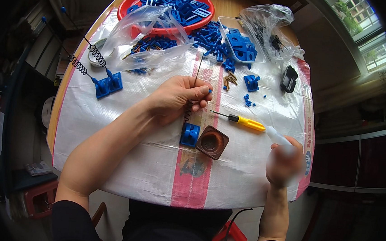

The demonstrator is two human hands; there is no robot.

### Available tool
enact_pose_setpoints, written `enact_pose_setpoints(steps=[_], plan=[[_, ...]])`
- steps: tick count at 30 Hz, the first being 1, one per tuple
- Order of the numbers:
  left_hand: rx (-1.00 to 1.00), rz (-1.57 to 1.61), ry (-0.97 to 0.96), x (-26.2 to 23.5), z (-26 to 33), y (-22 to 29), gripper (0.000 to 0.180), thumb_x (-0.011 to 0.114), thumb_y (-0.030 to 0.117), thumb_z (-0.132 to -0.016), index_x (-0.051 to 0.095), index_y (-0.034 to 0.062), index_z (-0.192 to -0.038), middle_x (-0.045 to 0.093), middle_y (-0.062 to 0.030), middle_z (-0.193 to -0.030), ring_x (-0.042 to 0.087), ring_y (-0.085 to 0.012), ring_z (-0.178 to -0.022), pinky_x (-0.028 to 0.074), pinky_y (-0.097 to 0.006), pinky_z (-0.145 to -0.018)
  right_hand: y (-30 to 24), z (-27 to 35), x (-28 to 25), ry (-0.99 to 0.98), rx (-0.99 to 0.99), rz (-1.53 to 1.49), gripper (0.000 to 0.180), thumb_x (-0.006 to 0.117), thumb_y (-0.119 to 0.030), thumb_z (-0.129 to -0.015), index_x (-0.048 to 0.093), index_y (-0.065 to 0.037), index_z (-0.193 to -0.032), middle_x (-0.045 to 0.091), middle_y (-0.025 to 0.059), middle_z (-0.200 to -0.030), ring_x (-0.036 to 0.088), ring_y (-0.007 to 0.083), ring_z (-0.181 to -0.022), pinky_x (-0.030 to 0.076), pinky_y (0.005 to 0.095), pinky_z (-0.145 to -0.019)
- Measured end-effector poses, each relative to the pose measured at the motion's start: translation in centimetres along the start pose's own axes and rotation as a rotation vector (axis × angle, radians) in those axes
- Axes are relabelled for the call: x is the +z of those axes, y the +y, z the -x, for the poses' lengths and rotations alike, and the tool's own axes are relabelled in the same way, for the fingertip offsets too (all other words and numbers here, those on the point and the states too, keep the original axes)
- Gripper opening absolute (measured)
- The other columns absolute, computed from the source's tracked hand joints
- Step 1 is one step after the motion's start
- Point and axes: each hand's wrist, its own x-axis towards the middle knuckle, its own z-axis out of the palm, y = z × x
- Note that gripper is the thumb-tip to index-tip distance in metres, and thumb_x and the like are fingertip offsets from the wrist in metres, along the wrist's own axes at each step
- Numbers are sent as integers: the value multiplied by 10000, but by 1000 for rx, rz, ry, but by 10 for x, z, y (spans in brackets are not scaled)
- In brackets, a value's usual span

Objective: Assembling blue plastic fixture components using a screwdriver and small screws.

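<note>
Thumb and fingertips of the left hand (177,94) pinch a small blue piece (210,91); the right hand (284,164), at 4 o'clock from it, is closed around a translucent bottle (277,137), its exact finger placement lost in blur. Nearest, at 6 o'clock, runs the curved edge of the white sheet (139,175), with bare room between the forearms; the left forearm crosses the sheet from 7 o'clock.

Just beyond that space, a brown square dish (212,142) sits between 4 and 5 o'clock. A yellow-handled screwdriver (249,123) lies at 3 to 4 o'clock, spanning most of the gap between the hands. Tiny blue bits (248,101) lie at 3, brass-coloured pins (229,80) and a lone blue part (251,83) toward 2, with a black box (289,79) farther out. Two spring-fitted blue blocks (108,86) stand at 9. Farthest, a clear bag (151,49) spreads at 11, a red basin (136,0) heaped with blue parts at 12, and a plastic tub (262,58) at 1 to 2, closing off the far side.

At 5 o'clock from the left hand, touching or nearly touching the dish, is a glossy blue block (190,135); a black coil (187,114) rises from it to the hand, and a thin dark rod (199,69) sticks up beyond the fingers toward 1.
</note>
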Motion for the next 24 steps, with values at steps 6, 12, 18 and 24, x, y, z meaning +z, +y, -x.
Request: enact_pose_setpoints(steps=[6, 12, 18, 24], plan=[[1, 1, -1, 0, -1, -1, 165, 588, 147, -968, 595, -5, -1033, 622, -56, -898, 575, -76, -719, 473, -173, -597, 1, 0, -1, -6, 4, -7, 247, 761, -111, -843, 621, 22, -998, 671, 82, -865, 623, 109, -735, 493, 225, -677], [5, 5, -13, -1, 0, -1, 159, 591, 138, -966, 597, -7, -1031, 623, -58, -900, 577, -78, -720, 474, -173, -597, 1, 0, -1, -4, 0, -8, 243, 758, -109, -846, 624, 24, -999, 673, 88, -878, 626, 114, -747, 496, 228, -686], [8, 5, -6, -1, -1, -1, 154, 593, 135, -964, 597, -5, -1026, 624, -57, -895, 579, -79, -717, 475, -173, -595, 1, 0, -1, -10, -1, 1, 238, 756, -109, -848, 624, 24, -997, 673, 88, -877, 624, 112, -745, 496, 229, -686], [7, 8, -12, -1, 0, 0, 148, 593, 135, -964, 596, 0, -1023, 625, -57, -894, 583, -79, -715, 476, -174, -592, 0, 0, -1, -8, 16, -26, 238, 755, -110, -849, 626, 23, -998, 676, 86, -868, 624, 111, -738, 496, 228, -682]])
